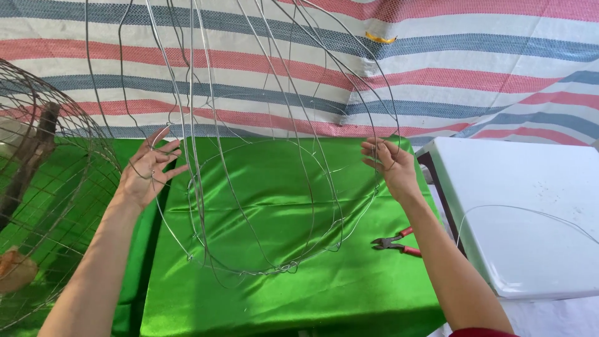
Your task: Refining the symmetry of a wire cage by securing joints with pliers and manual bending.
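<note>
Nearest, 2 bare forearms reach up from the bottom edge toward a loose frame of thin silver wire that rests on a table draped in shiny green cloth. On that cloth, just beside the right forearm, lie red-handled cutters, set down within easy reach and apart from the wire.

Further up, the left hand is spread wide, fingers fanned and palm pressed flat against the strands on the frame's left side; it steadies them rather than gripping. The right hand has its fingers curled about the wires at the frame's right side, seemingly pinching 1 or more, though how tightly cannot be told. Held so from both sides, the springy loops stay upright and arch high out of the top of the view, their lower hoop touching the cloth.

At the left stands a rusty round wire cage with a wooden stick inside. A white plastic table sits to the right, with 1 loose wire curving over it. Behind everything hangs a tarpaulin striped in red, blue and white.
</note>
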